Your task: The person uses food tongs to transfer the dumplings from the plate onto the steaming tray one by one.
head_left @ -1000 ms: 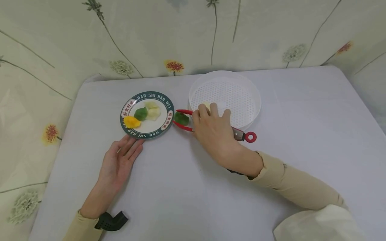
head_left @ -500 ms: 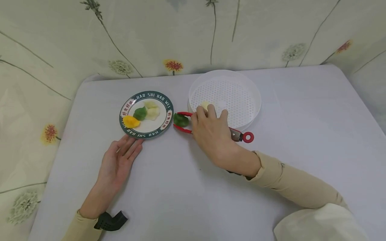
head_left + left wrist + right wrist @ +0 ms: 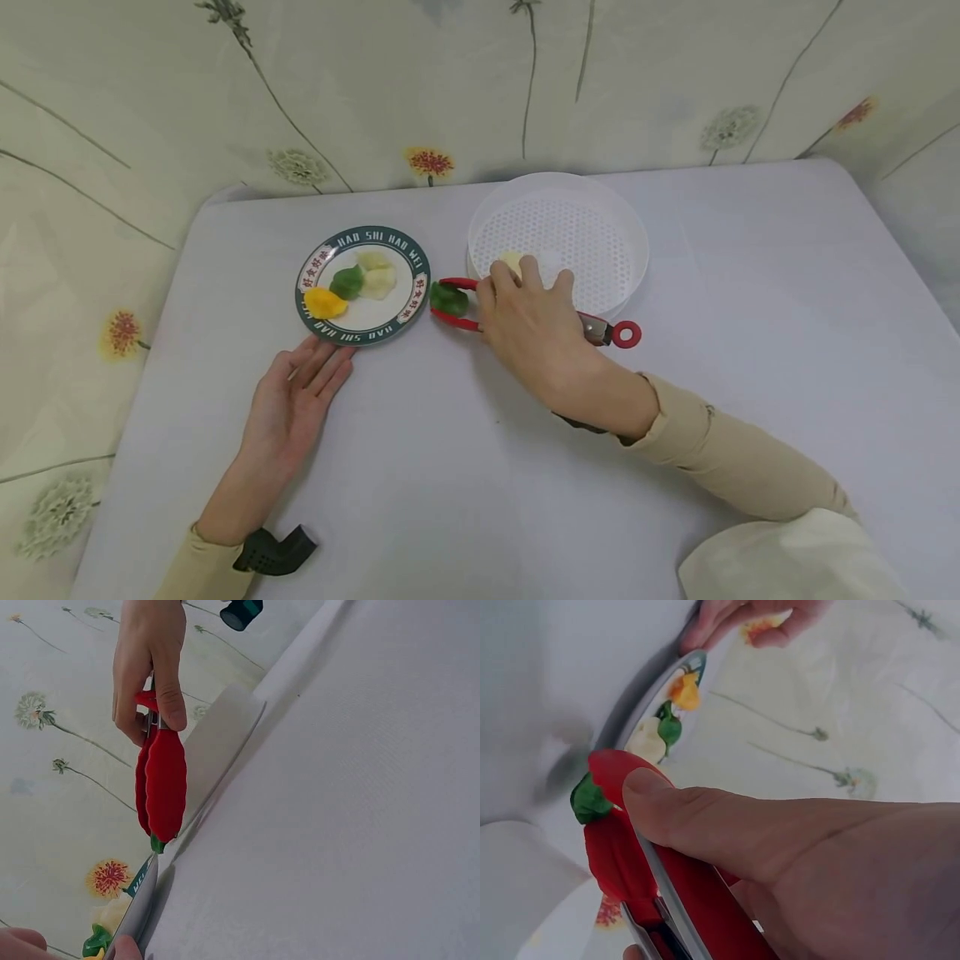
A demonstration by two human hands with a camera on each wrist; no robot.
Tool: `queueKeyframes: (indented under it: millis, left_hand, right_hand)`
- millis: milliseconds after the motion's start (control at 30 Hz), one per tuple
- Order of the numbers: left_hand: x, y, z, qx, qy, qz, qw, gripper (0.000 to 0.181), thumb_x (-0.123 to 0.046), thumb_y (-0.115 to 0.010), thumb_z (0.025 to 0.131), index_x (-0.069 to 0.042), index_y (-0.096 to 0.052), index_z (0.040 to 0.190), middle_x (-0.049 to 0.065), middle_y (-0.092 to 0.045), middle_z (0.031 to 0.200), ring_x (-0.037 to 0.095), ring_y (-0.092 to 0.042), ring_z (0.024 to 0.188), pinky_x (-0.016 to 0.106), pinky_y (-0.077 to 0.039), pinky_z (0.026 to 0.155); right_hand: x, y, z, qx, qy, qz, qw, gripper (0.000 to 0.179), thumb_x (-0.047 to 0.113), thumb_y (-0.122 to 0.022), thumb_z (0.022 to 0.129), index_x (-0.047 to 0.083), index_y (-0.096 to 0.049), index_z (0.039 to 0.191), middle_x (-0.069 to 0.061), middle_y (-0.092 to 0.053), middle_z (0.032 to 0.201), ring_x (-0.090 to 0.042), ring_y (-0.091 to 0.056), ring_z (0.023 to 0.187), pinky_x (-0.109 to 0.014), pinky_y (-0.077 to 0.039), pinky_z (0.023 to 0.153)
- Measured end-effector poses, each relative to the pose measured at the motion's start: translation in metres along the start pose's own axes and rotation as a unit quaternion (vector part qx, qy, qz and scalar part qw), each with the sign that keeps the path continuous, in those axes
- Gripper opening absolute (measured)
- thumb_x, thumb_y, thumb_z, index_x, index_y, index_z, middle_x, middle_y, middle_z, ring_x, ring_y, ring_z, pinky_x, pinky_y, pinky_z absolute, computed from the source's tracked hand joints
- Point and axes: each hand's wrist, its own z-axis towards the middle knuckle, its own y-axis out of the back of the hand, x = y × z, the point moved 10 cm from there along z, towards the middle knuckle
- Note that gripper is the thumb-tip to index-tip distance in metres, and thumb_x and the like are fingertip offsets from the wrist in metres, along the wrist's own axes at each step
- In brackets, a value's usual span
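Observation:
My right hand grips red-tipped metal tongs in front of the white basket. Between the tips of the tongs sits a dark green dumpling-like piece, just right of the plate's rim; the right wrist view also shows this green piece between the red tips. My left hand lies palm up with extended fingers, its fingertips at the near edge of the green-rimmed plate. On that plate rest a yellow piece, a green piece and pale pieces.
A round white perforated basket stands right of the plate, with a pale yellow piece inside, partly hidden by my right hand. A white cloth covers the table. Behind it hangs a flower-patterned backdrop.
Over the last second the right hand and tongs shift only slightly, with the green piece staying between the tips. The left hand and plate keep nearly the same place.

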Motion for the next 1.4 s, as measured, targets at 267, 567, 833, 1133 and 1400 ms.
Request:
queueKeyframes:
  millis: [267, 567, 833, 1133, 1400]
  left_hand:
    - [0.000, 0.000, 0.000, 0.000, -0.001, -0.001, 1.0000, 0.063, -0.027, -0.032, 0.117, -0.014, -0.010, 0.174, 0.008, -0.022, 0.181, 0.019, -0.037, 0.163, 0.027, -0.035, 0.135]
    - [0.000, 0.001, -0.001, -0.007, 0.001, -0.003, 1.0000, 0.061, -0.027, -0.032, 0.117, -0.015, -0.013, 0.174, 0.006, -0.024, 0.181, 0.018, -0.039, 0.162, 0.028, -0.035, 0.134]
    - [-0.001, 0.000, -0.001, -0.006, 0.002, -0.009, 0.9999, 0.061, -0.027, -0.032, 0.117, -0.015, -0.013, 0.174, 0.007, -0.023, 0.181, 0.018, -0.038, 0.163, 0.028, -0.035, 0.134]
    - [0.000, 0.002, 0.001, -0.004, 0.001, -0.010, 0.9999, 0.061, -0.027, -0.032, 0.117, -0.015, -0.013, 0.174, 0.007, -0.023, 0.181, 0.018, -0.038, 0.162, 0.028, -0.036, 0.133]
    - [0.001, 0.003, 0.002, 0.000, -0.003, -0.003, 1.0000, 0.062, -0.027, -0.032, 0.117, -0.014, -0.011, 0.174, 0.008, -0.022, 0.181, 0.020, -0.037, 0.163, 0.029, -0.036, 0.134]
  right_hand:
    - [-0.012, 0.006, -0.003, 0.006, -0.017, 0.050, 0.9986, 0.061, 0.040, -0.081, 0.095, -0.003, -0.064, 0.133, -0.017, -0.062, 0.111, -0.036, -0.058, 0.107, -0.058, -0.065, 0.082]
    - [-0.032, 0.012, -0.005, 0.039, -0.035, 0.081, 0.9953, 0.065, 0.042, -0.080, 0.096, -0.004, -0.059, 0.137, -0.021, -0.063, 0.122, -0.042, -0.060, 0.114, -0.064, -0.066, 0.086]
    - [-0.061, 0.014, -0.005, 0.045, -0.069, 0.091, 0.9925, 0.057, 0.042, -0.071, 0.102, -0.006, -0.058, 0.130, -0.022, -0.058, 0.118, -0.043, -0.056, 0.103, -0.061, -0.063, 0.076]
    - [-0.091, 0.004, -0.002, 0.047, -0.094, 0.115, 0.9878, 0.052, 0.040, -0.069, 0.104, -0.008, -0.056, 0.119, -0.022, -0.055, 0.105, -0.040, -0.050, 0.092, -0.060, -0.060, 0.069]
    - [-0.110, -0.023, 0.011, 0.109, -0.115, 0.149, 0.9761, 0.062, 0.043, -0.068, 0.104, -0.010, -0.052, 0.132, -0.024, -0.055, 0.115, -0.048, -0.053, 0.110, -0.071, -0.061, 0.085]
